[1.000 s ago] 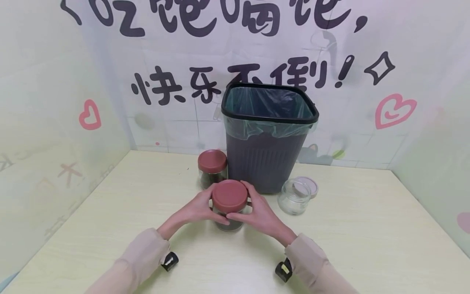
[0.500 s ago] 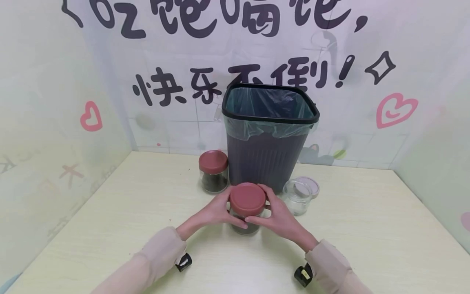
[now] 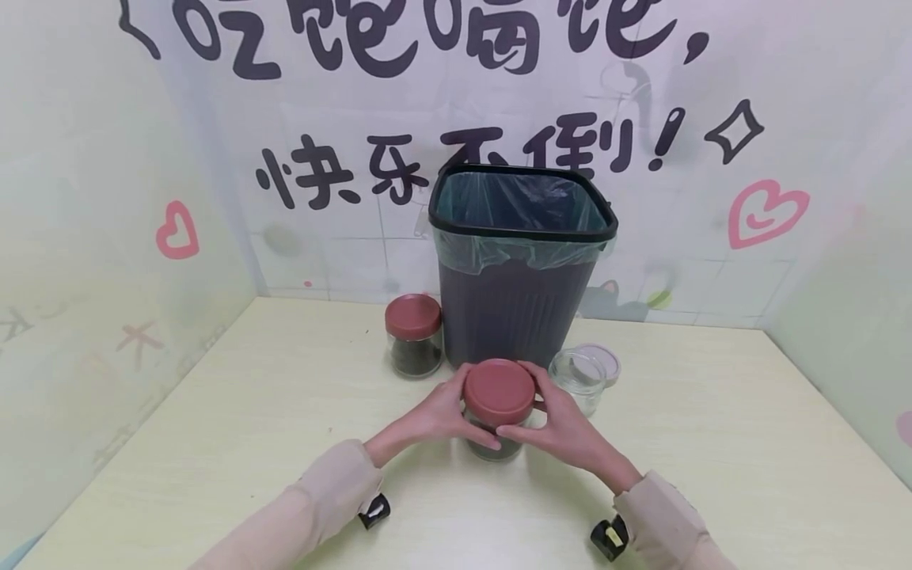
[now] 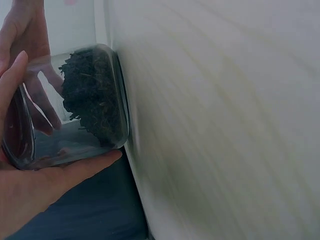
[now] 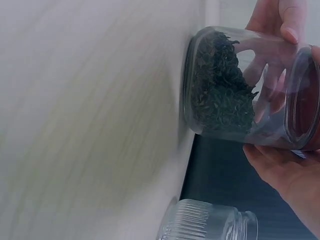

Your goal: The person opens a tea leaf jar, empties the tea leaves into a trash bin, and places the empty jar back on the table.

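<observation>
A clear glass jar (image 3: 493,451) with a red lid (image 3: 499,390) stands upright in front of the dark bin. Dark dried leaves (image 5: 217,85), like loose tea, fill its lower part. My left hand (image 3: 445,413) grips the jar from the left, thumb across the front and fingers round the side. From the right, my right hand (image 3: 566,427) holds it the same way, the two thumbs nearly meeting below the lid. In both wrist views the jar's base is at the tabletop. A second red-lidded jar (image 3: 415,352) with dark contents stands behind on the left.
The dark bin (image 3: 509,309) with a plastic liner stands at the back. To its right is an uncovered glass jar (image 3: 579,380), close to my right hand, with a pale lid (image 3: 602,364) behind it. Walls border the table (image 3: 214,443) at the back and sides.
Both hands have moved to the right together with the red-lidded jar, away from the second jar and closer to the uncovered one. Their grip looks the same.
</observation>
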The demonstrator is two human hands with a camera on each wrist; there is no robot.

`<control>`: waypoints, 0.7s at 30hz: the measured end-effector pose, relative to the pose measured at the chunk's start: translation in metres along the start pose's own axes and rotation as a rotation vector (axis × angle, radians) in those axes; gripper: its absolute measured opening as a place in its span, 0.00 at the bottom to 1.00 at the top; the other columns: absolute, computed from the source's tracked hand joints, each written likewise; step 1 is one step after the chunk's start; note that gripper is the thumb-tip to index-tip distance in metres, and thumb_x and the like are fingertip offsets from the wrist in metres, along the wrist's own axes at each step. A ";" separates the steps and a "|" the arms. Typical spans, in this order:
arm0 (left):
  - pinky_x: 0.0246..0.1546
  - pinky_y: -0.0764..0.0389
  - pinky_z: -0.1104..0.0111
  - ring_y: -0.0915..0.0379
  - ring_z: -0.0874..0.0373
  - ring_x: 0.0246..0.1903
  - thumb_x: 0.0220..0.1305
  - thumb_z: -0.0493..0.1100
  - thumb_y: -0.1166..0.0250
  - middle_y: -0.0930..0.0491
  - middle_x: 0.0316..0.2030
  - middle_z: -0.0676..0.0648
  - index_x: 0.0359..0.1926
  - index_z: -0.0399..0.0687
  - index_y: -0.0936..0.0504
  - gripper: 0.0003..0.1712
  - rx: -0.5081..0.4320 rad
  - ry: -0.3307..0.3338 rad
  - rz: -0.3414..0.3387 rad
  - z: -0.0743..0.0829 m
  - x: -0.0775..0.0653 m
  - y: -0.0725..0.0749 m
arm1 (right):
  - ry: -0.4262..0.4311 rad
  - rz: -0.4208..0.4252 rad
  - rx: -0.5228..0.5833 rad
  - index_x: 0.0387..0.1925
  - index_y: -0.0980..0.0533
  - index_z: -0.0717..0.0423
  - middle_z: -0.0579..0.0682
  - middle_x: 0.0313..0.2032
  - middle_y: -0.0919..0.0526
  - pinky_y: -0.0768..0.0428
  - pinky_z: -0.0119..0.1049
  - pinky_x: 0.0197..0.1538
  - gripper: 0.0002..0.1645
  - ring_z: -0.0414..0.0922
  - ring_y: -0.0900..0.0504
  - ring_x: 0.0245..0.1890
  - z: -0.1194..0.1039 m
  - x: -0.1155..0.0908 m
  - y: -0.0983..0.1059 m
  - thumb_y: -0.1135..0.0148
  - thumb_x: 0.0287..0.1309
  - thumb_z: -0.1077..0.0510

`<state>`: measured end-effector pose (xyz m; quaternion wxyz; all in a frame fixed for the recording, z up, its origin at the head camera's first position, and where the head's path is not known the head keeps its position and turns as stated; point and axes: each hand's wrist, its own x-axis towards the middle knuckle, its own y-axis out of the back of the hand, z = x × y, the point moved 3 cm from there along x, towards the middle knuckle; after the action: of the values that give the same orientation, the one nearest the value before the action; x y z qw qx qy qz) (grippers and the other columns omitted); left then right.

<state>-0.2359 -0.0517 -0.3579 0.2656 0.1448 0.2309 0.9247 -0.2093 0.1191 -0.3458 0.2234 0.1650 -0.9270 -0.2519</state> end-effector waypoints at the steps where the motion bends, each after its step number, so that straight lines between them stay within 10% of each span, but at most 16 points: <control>1: 0.52 0.32 0.62 0.33 0.56 0.53 0.32 0.42 0.23 0.30 0.53 0.46 0.57 0.41 0.43 0.51 0.006 0.009 0.006 0.000 0.001 -0.001 | -0.007 0.012 -0.024 0.62 0.46 0.62 0.55 0.55 0.31 0.26 0.40 0.50 0.50 0.48 0.29 0.53 0.000 0.000 0.000 0.30 0.41 0.53; 12: 0.46 0.28 0.62 0.30 0.53 0.48 0.30 0.47 0.23 0.27 0.48 0.45 0.58 0.40 0.40 0.52 0.096 0.078 0.106 0.006 0.005 -0.016 | 0.005 0.290 -0.404 0.56 0.39 0.70 0.60 0.49 0.31 0.23 0.40 0.38 0.55 0.49 0.26 0.40 -0.017 0.012 -0.013 0.30 0.32 0.39; 21: 0.44 0.28 0.65 0.30 0.56 0.47 0.32 0.47 0.23 0.27 0.48 0.48 0.57 0.44 0.41 0.50 0.051 0.118 0.034 0.005 0.008 -0.014 | 0.052 0.303 -0.415 0.51 0.34 0.70 0.58 0.44 0.28 0.23 0.37 0.33 0.46 0.48 0.25 0.36 -0.015 0.014 -0.014 0.30 0.34 0.44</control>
<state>-0.2347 -0.0347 -0.3594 0.2318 0.1009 0.2673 0.9299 -0.2110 0.0955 -0.3369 0.3112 -0.0185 -0.8636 -0.3962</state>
